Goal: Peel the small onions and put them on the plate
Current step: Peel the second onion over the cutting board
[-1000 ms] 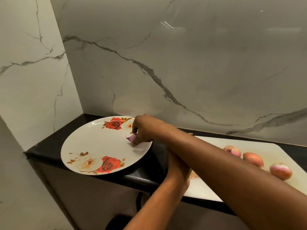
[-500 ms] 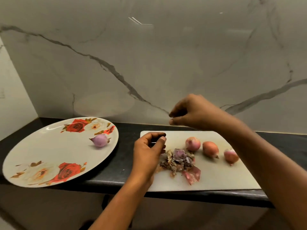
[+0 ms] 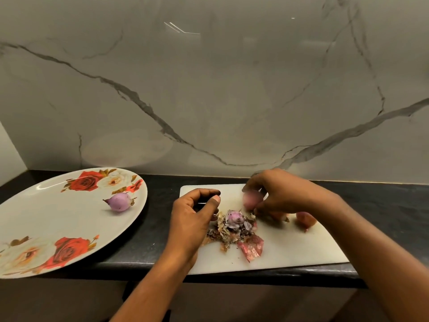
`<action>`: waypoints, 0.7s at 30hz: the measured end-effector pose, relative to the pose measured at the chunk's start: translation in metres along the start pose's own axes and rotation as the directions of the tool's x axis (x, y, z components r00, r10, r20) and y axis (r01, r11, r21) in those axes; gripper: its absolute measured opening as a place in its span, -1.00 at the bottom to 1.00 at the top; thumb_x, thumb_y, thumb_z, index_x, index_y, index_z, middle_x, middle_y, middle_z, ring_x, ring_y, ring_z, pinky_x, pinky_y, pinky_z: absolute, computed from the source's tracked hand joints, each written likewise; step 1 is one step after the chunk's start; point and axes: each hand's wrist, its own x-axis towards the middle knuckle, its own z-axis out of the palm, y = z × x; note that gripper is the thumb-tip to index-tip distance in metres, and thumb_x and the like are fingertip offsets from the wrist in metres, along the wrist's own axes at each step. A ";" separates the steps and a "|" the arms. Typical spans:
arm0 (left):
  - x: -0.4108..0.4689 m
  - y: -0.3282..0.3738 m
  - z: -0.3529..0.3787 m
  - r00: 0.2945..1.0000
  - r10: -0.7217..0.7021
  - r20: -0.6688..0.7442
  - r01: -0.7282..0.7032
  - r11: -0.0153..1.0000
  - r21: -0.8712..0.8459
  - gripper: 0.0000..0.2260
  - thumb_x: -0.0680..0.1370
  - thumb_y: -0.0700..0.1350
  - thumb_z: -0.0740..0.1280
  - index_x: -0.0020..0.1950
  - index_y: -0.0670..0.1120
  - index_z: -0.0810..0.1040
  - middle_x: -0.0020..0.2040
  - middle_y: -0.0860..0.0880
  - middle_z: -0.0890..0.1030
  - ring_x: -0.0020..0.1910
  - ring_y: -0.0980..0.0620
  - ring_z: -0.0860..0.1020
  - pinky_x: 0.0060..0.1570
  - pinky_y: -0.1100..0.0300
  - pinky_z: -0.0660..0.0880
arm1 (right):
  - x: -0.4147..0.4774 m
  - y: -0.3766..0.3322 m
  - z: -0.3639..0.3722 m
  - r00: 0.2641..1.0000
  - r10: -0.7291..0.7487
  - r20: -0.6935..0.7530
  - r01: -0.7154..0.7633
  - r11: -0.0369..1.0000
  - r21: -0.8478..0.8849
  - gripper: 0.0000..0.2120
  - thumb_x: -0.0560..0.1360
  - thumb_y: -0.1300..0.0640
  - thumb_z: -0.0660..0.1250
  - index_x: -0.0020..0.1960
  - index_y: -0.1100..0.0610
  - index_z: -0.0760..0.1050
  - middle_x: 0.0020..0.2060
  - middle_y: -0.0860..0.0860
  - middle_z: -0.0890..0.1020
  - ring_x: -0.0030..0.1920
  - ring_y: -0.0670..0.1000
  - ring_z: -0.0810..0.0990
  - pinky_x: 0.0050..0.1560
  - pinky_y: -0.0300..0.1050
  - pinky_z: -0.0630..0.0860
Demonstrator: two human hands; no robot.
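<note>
A peeled purple onion (image 3: pixel 119 202) lies on the right part of the white rose-patterned plate (image 3: pixel 51 212). On the white cutting board (image 3: pixel 292 247), my right hand (image 3: pixel 287 196) closes its fingertips around a pink unpeeled onion (image 3: pixel 251 198), which is blurred. A second unpeeled onion (image 3: pixel 281 215) is mostly hidden under that hand, and a third (image 3: pixel 306 220) lies to its right. My left hand (image 3: pixel 193 219) rests at the board's left edge with fingers curled and thumb near the forefinger. A thin pale glint shows inside it; I cannot tell what it is.
A pile of dry onion skins (image 3: pixel 232 233) with a purple scrap on top lies mid-board, and a reddish peel (image 3: pixel 251 249) beside it. The black counter (image 3: pixel 157 228) is narrow, backed by a marble wall (image 3: pixel 209 101). The plate overhangs the counter's front edge.
My right hand let go of the peeled onion on the plate, swung right over the board and came down onto the leftmost unpeeled onion. My left hand stayed at the board's left edge.
</note>
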 end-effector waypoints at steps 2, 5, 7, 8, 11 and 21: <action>-0.001 0.001 0.000 1.000 0.012 0.024 -0.011 1.000 -0.014 -0.83 0.60 -0.12 0.48 0.16 0.07 0.73 0.04 0.08 0.75 0.02 0.03 0.71 -0.08 0.25 0.65 | -0.004 -0.003 -0.004 0.998 -0.019 -0.067 0.024 0.998 0.066 -0.46 0.44 0.04 0.61 0.39 -0.12 0.57 0.21 -0.17 0.65 0.13 -0.12 0.62 0.16 -0.12 0.60; -0.002 0.003 0.001 0.994 0.022 0.104 -0.019 0.999 -0.035 -0.69 0.56 -0.05 0.52 0.29 0.14 0.67 0.15 0.08 0.73 0.11 0.07 0.71 0.01 0.18 0.67 | -0.010 -0.014 -0.008 0.985 -0.065 -0.163 0.103 0.966 0.236 -0.41 0.41 0.08 0.64 0.39 -0.15 0.56 0.17 -0.19 0.68 0.11 -0.18 0.66 0.18 -0.12 0.64; -0.003 0.005 0.001 0.984 0.043 0.173 -0.035 0.998 -0.047 -0.58 0.50 0.02 0.53 0.35 0.16 0.64 0.21 0.10 0.72 0.22 0.09 0.68 0.14 0.07 0.66 | -0.015 -0.022 -0.005 0.972 -0.099 -0.211 0.159 0.944 0.288 -0.37 0.40 0.07 0.64 0.41 -0.14 0.53 0.18 -0.19 0.66 0.11 -0.19 0.66 0.11 -0.21 0.64; -0.004 0.006 0.001 0.980 0.054 0.194 -0.044 0.998 -0.054 -0.55 0.47 0.03 0.53 0.37 0.15 0.63 0.22 0.11 0.72 0.24 0.09 0.67 0.19 0.04 0.64 | -0.017 -0.026 -0.002 0.964 -0.119 -0.238 0.186 0.941 0.284 -0.39 0.41 0.07 0.63 0.41 -0.13 0.52 0.17 -0.19 0.66 0.10 -0.19 0.66 0.04 -0.25 0.63; -0.006 0.009 0.001 0.975 0.101 0.196 -0.082 0.992 -0.101 -0.55 0.50 -0.08 0.52 0.39 0.07 0.62 0.21 0.08 0.73 0.25 0.10 0.67 0.25 0.03 0.63 | -0.021 -0.035 0.008 0.925 -0.156 -0.347 0.259 0.927 0.272 -0.52 0.43 0.05 0.60 0.31 -0.09 0.57 0.08 -0.20 0.67 0.04 -0.17 0.64 -0.10 -0.22 0.61; -0.001 0.011 -0.001 0.983 -0.032 0.182 0.085 0.954 -0.287 -0.71 0.55 -0.06 0.41 0.24 -0.09 0.70 0.12 -0.10 0.75 0.13 -0.12 0.73 0.13 0.11 0.68 | -0.029 -0.029 0.033 0.867 -0.086 -0.491 0.372 0.767 0.523 -0.62 0.54 0.20 0.52 0.34 0.03 0.64 0.07 -0.12 0.75 0.05 -0.12 0.74 0.13 -0.11 0.69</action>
